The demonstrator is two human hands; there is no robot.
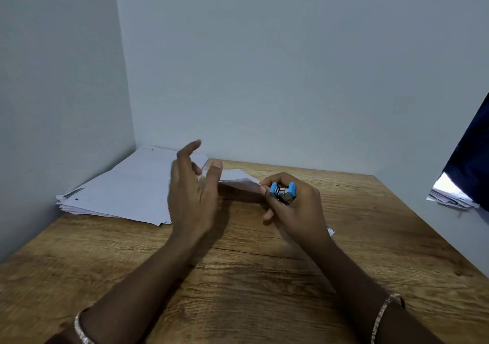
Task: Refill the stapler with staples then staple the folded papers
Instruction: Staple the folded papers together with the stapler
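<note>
open: front of table (238,290) | blocks: paper stack (127,185) left corner, wall (291,79) behind

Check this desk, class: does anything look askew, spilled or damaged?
Only the loose paper stack at the back left of the table: its sheets are fanned, edges unsquared. The right hand grips the blue stapler beside a folded paper; the left hand hovers open. Nothing spilled or torn shows.

Dim, cool, even light, soft shadow beside the motion-blurred left hand (190,193), wide-angle bowing at the edges
</note>
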